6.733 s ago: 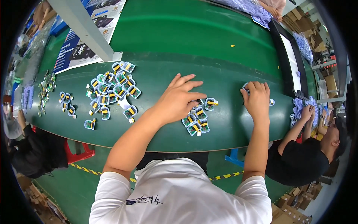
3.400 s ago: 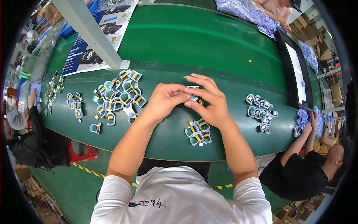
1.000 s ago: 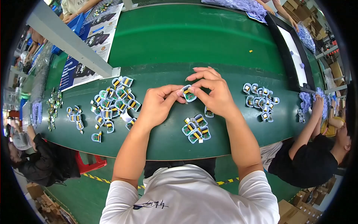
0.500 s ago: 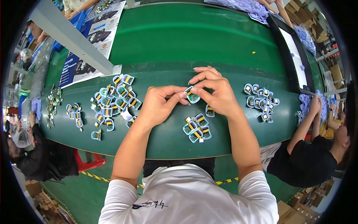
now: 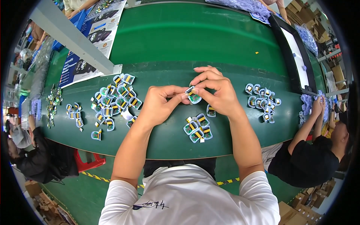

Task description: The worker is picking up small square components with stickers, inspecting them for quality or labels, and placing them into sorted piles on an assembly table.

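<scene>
Between my hands, above the green table, is a small green circuit board in a pale blue rounded casing (image 5: pixel 195 98). My right hand (image 5: pixel 215 92) pinches its upper edge between thumb and index finger, the other fingers raised. My left hand (image 5: pixel 163 103) pinches at the left side of the same board; a tiny pale piece shows at its fingertips, too small to make out. Just below my right hand lies a single similar board (image 5: pixel 211 110). A small cluster of such boards (image 5: pixel 197 129) rests nearer to me, several with a yellow-and-black part on top.
A large pile of the boards (image 5: pixel 118 97) lies left of my left forearm, a smaller group (image 5: pixel 75 114) beyond it. Another group (image 5: pixel 263 101) sits right of my right arm. A grey metal post (image 5: pixel 75 37) stands at the left. A black-framed panel (image 5: pixel 294 54) and co-workers flank the table.
My hands and the board between them have hardly moved. On the right, a co-worker's head and hands have shifted slightly.
</scene>
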`<state>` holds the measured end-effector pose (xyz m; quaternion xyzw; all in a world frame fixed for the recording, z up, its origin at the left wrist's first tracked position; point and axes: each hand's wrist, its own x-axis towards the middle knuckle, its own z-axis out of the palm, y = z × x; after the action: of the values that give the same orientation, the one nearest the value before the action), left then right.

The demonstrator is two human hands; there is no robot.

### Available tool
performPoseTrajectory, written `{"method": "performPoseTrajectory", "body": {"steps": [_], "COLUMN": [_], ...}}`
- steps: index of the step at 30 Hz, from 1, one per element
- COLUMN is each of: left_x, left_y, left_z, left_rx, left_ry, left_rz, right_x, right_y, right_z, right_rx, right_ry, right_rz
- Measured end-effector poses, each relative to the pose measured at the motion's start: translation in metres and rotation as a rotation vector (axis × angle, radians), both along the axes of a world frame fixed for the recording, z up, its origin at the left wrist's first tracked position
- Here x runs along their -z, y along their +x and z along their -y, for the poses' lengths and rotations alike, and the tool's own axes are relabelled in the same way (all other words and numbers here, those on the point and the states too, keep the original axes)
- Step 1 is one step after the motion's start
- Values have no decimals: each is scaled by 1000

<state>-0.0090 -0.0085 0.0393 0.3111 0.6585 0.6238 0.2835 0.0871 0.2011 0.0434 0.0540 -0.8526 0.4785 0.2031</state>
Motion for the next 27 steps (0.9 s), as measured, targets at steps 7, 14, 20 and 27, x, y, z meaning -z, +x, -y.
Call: {"method": "performPoseTrajectory", "body": {"steps": [7, 14, 20, 27], "left_x": [4, -2, -3, -4], "left_y": [-1, -3, -4, -4], "left_z": [-3, 1, 4, 3], "left_rx": [-45, -3, 25, 12], "left_ry": [36, -31, -53, -74], "left_rz": [31, 16, 56, 61], "right_x": [6, 4, 2, 2], "right_y": [-1, -1, 0, -1], "right_z": [5, 2, 3, 2], "right_rx": [43, 35, 12, 26], "right_ry": [-7, 17, 69, 104], "right_rz": [-21, 4, -4, -24]}}
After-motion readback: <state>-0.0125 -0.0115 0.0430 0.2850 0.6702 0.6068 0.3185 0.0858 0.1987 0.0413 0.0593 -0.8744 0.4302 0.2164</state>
